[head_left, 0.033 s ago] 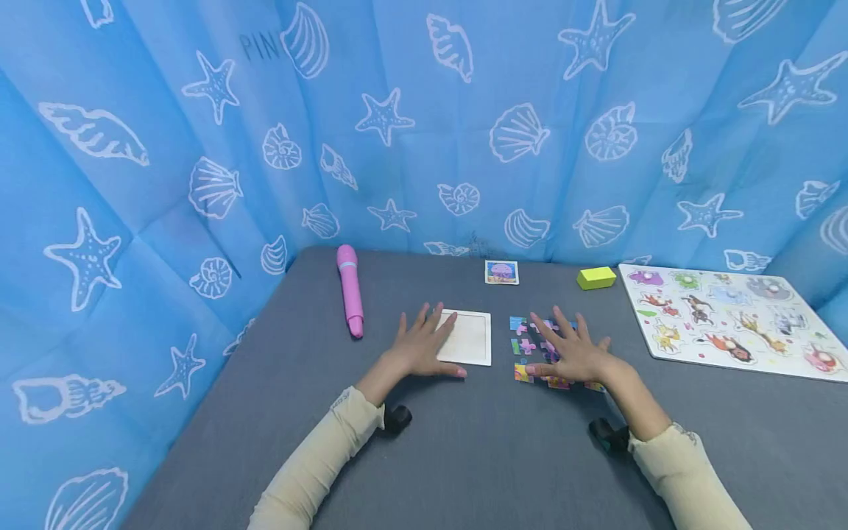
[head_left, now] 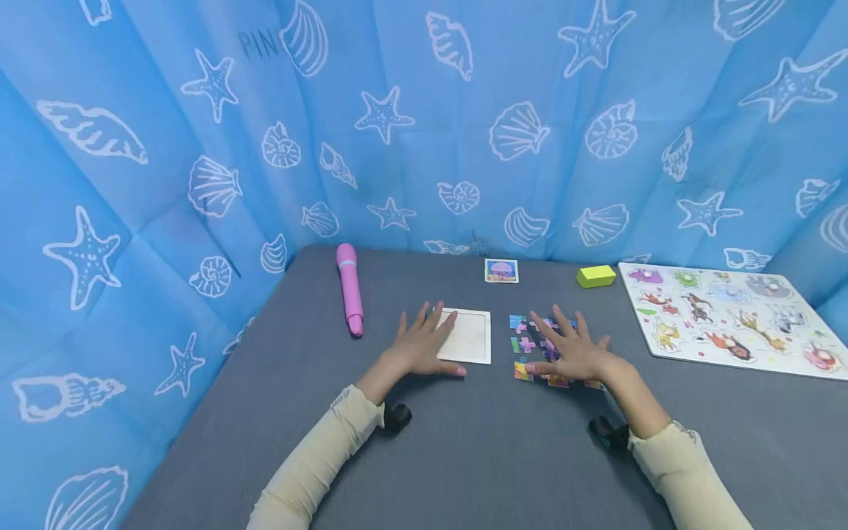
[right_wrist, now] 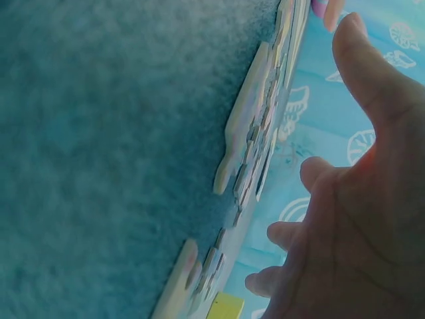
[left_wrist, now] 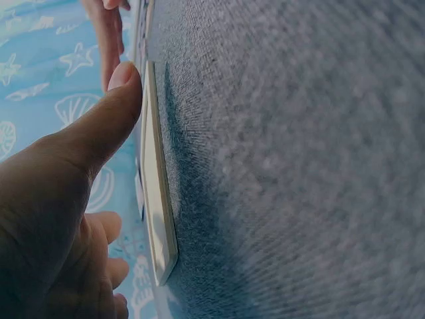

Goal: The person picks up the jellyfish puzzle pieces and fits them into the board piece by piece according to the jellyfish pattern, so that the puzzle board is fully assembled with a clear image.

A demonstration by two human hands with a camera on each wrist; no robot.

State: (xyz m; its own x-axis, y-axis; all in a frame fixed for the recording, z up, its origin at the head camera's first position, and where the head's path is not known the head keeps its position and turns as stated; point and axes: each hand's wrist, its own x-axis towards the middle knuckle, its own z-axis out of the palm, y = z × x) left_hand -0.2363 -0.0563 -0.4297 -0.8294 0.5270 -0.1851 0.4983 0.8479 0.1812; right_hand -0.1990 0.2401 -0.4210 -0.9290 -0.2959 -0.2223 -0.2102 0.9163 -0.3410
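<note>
My left hand (head_left: 420, 350) is spread, its fingers reaching over the left side of a shallow white square tray (head_left: 473, 338). In the left wrist view the thumb (left_wrist: 109, 116) stands out straight beside the tray's edge (left_wrist: 158, 193); nothing is held. My right hand (head_left: 575, 355) hovers with fingers spread above loose jigsaw pieces (head_left: 523, 371) in pink, blue and yellow, hiding many of them. The right wrist view shows a gap between that palm (right_wrist: 372, 193) and the flat pieces (right_wrist: 246, 106). A small picture card (head_left: 501, 271) with a pink sea creature lies behind both.
A pink microphone-shaped thing (head_left: 351, 291) lies at the left. At the back right is a yellow block (head_left: 596, 277), beside a white animal puzzle board (head_left: 689, 350). A blue shell-patterned curtain (head_left: 411, 169) hangs behind the grey table (head_left: 464, 456).
</note>
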